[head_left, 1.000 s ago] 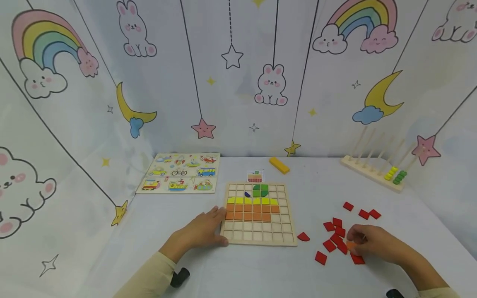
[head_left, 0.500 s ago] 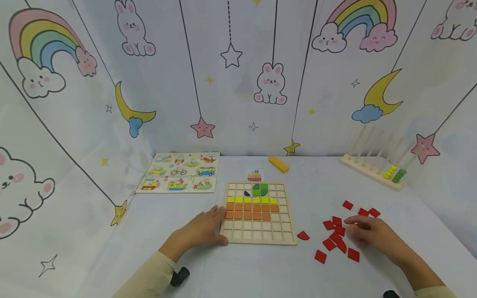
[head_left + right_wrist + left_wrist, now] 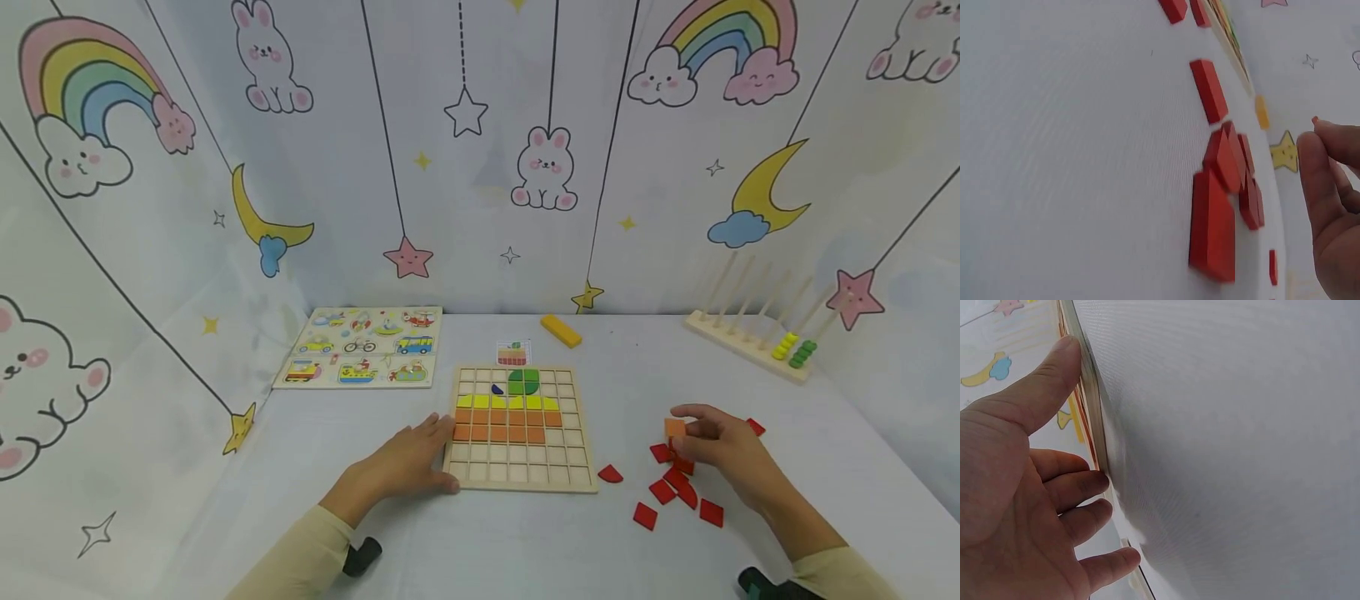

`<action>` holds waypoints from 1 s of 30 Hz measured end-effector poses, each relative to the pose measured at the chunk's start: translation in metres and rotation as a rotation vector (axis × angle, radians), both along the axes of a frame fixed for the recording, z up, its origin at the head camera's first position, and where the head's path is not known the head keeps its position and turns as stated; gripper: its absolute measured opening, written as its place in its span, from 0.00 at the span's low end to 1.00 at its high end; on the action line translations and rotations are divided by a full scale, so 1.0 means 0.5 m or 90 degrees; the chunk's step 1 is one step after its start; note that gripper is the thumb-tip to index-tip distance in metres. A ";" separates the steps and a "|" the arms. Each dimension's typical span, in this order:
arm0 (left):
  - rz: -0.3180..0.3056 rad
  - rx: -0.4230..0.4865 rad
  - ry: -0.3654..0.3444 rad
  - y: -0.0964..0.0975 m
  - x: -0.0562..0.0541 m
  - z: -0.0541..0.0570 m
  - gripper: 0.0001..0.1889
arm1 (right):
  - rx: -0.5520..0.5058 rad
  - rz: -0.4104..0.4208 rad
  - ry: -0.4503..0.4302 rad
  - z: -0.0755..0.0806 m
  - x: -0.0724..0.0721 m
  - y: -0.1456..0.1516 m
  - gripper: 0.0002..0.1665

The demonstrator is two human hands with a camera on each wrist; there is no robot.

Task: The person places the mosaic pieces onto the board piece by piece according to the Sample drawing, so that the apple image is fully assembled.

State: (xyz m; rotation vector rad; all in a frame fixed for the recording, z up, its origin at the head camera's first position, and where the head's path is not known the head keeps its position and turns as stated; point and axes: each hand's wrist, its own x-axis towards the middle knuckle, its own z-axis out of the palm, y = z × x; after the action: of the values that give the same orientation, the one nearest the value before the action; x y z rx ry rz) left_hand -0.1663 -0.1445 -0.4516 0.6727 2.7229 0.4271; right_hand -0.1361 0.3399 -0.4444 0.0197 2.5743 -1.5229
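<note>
The right hand [image 3: 723, 450] has raised the orange square [image 3: 674, 427], pinched between thumb and fingertips, above the red pieces [image 3: 663, 492] and shifted it toward the board [image 3: 517, 475]. The left hand [image 3: 408, 458], fingers extended, gripping nothing, remains against the board's left edge. The lower orange row [image 3: 498, 434] lacks a sixth piece; the square appears ready for transfer.

Soft, diffuse light falls evenly over the grid board [image 3: 518, 476] and the white bench [image 3: 525, 546] around it, with a faint grey shadow just beside the board's edge in the left-wrist view and slightly blurred red blocks [image 3: 1215, 228] beyond its right side in the right-wrist view.
</note>
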 end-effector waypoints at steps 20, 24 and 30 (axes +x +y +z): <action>0.004 0.005 -0.018 0.002 0.000 -0.003 0.53 | -0.020 0.027 -0.073 -0.028 -0.080 -0.278 0.24; 0.005 0.003 -0.017 0.002 0.000 -0.005 0.53 | 0.043 0.024 -0.046 -0.036 -0.079 -0.305 0.20; 0.001 0.001 -0.007 0.001 0.000 -0.005 0.53 | 0.135 0.020 -0.004 -0.040 -0.074 -0.322 0.17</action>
State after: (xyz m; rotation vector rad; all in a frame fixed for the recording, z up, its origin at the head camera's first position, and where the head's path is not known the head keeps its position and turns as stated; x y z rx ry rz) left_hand -0.1665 -0.1438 -0.4541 0.6665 2.7129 0.4329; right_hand -0.1731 0.1788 -0.4642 0.0068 2.7052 -1.2310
